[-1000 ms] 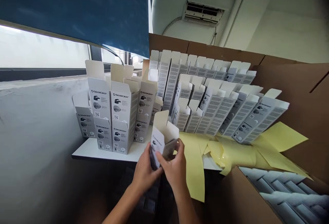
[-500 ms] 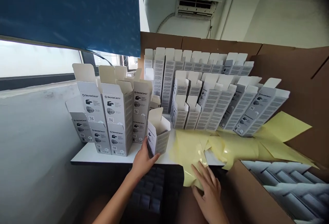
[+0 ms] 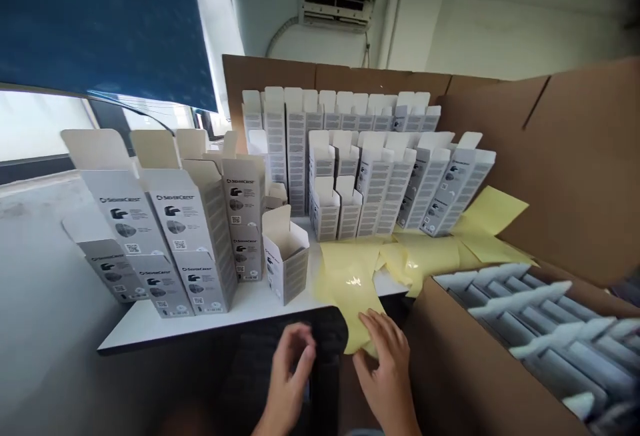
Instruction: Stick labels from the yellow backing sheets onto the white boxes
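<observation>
My left hand [image 3: 290, 373] is in front of the table edge, fingers curved and thumb apart, with nothing visible in it. Behind it a small open-topped carton [image 3: 287, 266] stands upright on the white table [image 3: 165, 319], its flap raised. My right hand [image 3: 385, 363] grips the near, hanging end of a glossy yellow sheet [image 3: 350, 276], fingers on top and thumb at the lower edge. The rest of that sheet lies on the table. Left of the small carton stand stacked grey-white SilverCrest cartons [image 3: 195, 229] with open flaps.
Rows of similar open cartons [image 3: 375, 183] stand at the back. More yellow sheets [image 3: 435, 253] lie on the right. A large brown box [image 3: 465, 356] at the right front holds grey-white cartons and pale dividers [image 3: 540, 296]. Brown cardboard [image 3: 575, 176] rises behind.
My left hand has let go of the small carton and drawn back toward me. My right hand has closed over the yellow sheet's end. The view has turned right.
</observation>
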The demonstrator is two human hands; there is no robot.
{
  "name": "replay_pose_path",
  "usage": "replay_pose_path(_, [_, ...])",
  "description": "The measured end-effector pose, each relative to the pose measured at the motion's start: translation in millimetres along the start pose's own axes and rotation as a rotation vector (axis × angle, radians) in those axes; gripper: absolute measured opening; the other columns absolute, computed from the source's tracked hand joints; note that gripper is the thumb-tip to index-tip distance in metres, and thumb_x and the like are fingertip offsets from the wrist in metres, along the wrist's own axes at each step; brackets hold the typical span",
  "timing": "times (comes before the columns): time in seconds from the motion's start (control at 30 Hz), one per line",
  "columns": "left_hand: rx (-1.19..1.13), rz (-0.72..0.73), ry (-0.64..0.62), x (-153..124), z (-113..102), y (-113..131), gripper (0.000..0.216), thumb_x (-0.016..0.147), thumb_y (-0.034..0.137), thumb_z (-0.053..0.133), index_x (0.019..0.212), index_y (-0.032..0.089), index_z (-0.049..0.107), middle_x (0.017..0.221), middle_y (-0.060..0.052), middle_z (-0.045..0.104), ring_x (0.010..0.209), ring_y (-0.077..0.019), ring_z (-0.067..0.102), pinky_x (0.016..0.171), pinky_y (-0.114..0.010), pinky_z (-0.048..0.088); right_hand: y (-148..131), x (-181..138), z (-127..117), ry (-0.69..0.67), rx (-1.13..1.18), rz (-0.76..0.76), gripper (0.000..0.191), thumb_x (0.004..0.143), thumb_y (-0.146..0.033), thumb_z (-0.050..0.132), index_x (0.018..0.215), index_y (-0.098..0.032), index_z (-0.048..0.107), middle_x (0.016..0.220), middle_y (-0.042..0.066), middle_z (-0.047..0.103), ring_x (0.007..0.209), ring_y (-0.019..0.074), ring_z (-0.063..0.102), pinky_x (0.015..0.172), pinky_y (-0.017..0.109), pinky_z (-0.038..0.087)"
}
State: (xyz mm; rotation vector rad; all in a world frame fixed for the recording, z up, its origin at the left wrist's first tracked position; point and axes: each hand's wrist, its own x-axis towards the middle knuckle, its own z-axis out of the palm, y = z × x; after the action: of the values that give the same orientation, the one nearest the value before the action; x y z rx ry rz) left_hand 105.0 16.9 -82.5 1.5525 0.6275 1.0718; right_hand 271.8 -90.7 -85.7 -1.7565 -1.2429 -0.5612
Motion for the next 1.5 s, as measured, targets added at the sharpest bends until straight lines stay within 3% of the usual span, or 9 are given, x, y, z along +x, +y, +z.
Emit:
replay_pose_path(0.07, [-0.24, -0.323, -0.248, -3, 12, 0, 0.045, 0.09, 0.059, 0.059, 0.107, 0.018, 0.067, 0.094, -0.01, 0.071, 0.082, -0.025, 0.069, 0.067, -0.033, 0.054, -13, -13, -5, -0.059, -0.032, 0.011, 0.058, 0.078, -0.011, 0.056, 0.132, -0.032, 0.057, 0.136, 0.01, 0.059, 0.128, 0.0399, 0.051, 0.101, 0.065, 0.043])
replay_pose_path(0.17, [-0.416, -0.543, -0.335, 11, 24, 5, 0.053, 0.08, 0.06, 0.07, 0.104, 0.013, 0.071, 0.102, -0.015, 0.075, 0.088, -0.0286, 0.072, 0.071, -0.034, 0.055, -31, -31, -17, -0.23, -0.037, 0.02, 0.068, 0.071, -0.007, 0.058, 0.132, -0.038, 0.06, 0.148, 0.008, 0.049, 0.138, 0.0441, 0.043, 0.104, 0.072, 0.038])
replay_pose_path(0.33, [-0.367, -0.561, -0.325, 29, 25, 23, 0.05, 0.064, 0.047, 0.088, 0.094, 0.009, 0.074, 0.093, -0.014, 0.079, 0.08, -0.0274, 0.074, 0.074, -0.034, 0.056, -36, -34, -42, -0.306, 0.29, 0.237, 0.076, 0.075, -0.03, 0.073, 0.147, -0.035, 0.048, 0.16, 0.011, 0.035, 0.143, 0.0412, 0.039, 0.109, 0.063, 0.042])
replay_pose_path(0.43, [-0.393, -0.533, -0.398, 22, 20, 33, 0.049, 0.067, 0.044, 0.089, 0.1, 0.011, 0.073, 0.093, -0.012, 0.079, 0.079, -0.0259, 0.075, 0.073, -0.033, 0.058, -28, -21, -49, -0.114, 0.624, 0.632, 0.064, 0.082, -0.044, 0.071, 0.141, -0.027, 0.053, 0.141, 0.014, 0.058, 0.123, 0.0336, 0.061, 0.096, 0.049, 0.056])
replay_pose_path(0.57, [-0.441, -0.461, -0.408, 7, 15, 41, 0.05, 0.075, 0.038, 0.085, 0.116, 0.016, 0.065, 0.1, -0.01, 0.078, 0.078, -0.0235, 0.076, 0.072, -0.033, 0.061, -27, -9, -52, -0.35, 0.996, 0.952, 0.043, 0.073, -0.051, 0.081, 0.1, -0.018, 0.075, 0.095, 0.011, 0.077, 0.085, 0.0299, 0.073, 0.07, 0.039, 0.06])
replay_pose_path(0.9, [-0.35, -0.382, -0.154, -23, -3, 44, 0.087, 0.08, 0.039, 0.082, 0.15, 0.024, 0.033, 0.076, 0.001, 0.072, 0.062, -0.015, 0.068, 0.057, -0.021, 0.053, -36, -14, -45, -0.329, 0.985, 0.907, 0.036, 0.074, -0.052, 0.08, 0.077, -0.016, 0.076, 0.071, 0.005, 0.073, 0.058, 0.0185, 0.063, 0.053, 0.028, 0.049])
replay_pose_path(1.23, [-0.403, -0.406, 0.053, -31, -3, 34, 0.047, 0.073, 0.038, 0.088, 0.103, 0.018, 0.058, 0.073, -0.001, 0.077, 0.062, -0.0142, 0.069, 0.062, -0.023, 0.054, -26, -25, -34, -0.267, 1.255, 0.939, 0.053, 0.075, -0.059, 0.075, 0.115, -0.025, 0.071, 0.109, 0.01, 0.076, 0.097, 0.0321, 0.071, 0.079, 0.044, 0.058])
replay_pose_path(1.33, [-0.439, -0.365, 0.122, -27, 9, 33, 0.038, 0.073, 0.037, 0.088, 0.091, 0.017, 0.061, 0.07, 0.0, 0.076, 0.059, -0.0108, 0.065, 0.059, -0.019, 0.051, -37, -47, -25, -0.307, 1.39, 0.876, 0.062, 0.071, -0.071, 0.071, 0.111, -0.024, 0.072, 0.103, 0.012, 0.076, 0.088, 0.0315, 0.07, 0.07, 0.042, 0.056])
replay_pose_path(1.5, [-0.336, -0.33, 0.02, -32, 24, 27, 0.024, 0.076, 0.034, 0.085, 0.086, 0.016, 0.072, 0.075, -0.004, 0.076, 0.063, -0.0125, 0.066, 0.058, -0.02, 0.05, -63, -79, -6, -0.074, 1.175, 1.088, 0.043, 0.072, -0.045, 0.083, 0.108, -0.024, 0.071, 0.092, 0.005, 0.076, 0.071, 0.0209, 0.066, 0.06, 0.033, 0.054])
